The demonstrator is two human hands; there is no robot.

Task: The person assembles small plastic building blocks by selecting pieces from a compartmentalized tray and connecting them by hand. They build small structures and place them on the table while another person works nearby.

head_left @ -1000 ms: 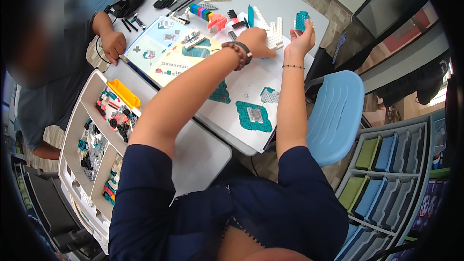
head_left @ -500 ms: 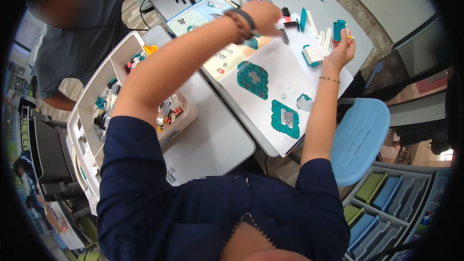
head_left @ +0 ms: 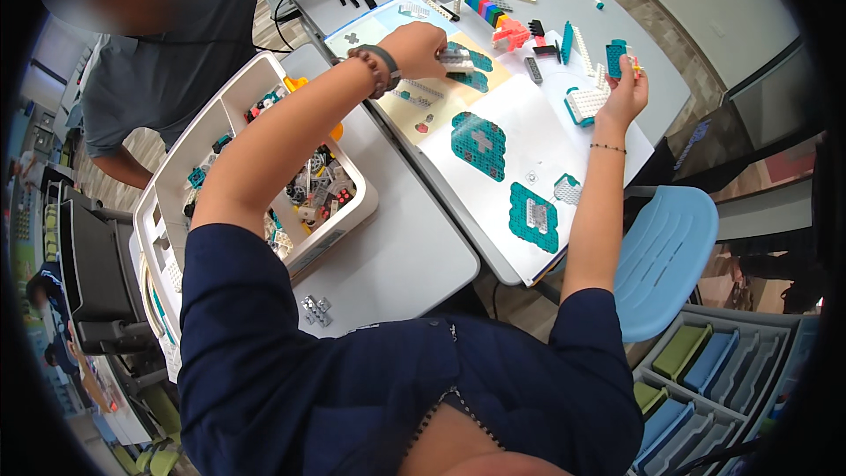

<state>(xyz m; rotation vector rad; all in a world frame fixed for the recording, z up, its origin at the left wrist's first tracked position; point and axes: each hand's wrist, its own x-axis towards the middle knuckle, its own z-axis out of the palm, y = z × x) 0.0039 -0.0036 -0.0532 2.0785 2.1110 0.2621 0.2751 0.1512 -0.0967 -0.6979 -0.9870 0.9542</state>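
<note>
Classroom, seemingly: instruction booklet (head_left: 520, 128), blue chair (head_left: 661, 256), storage trays (head_left: 710, 361).

Bright, even light covers the tabletop (head_left: 407, 257); fisheye distortion bends outlines near black corners.

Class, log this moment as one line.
left hand: at grey-white piece | right hand: holding teal piece | booklet: open

Teal piece (head_left: 614, 54) partly behind right hand (head_left: 624, 99)
</note>
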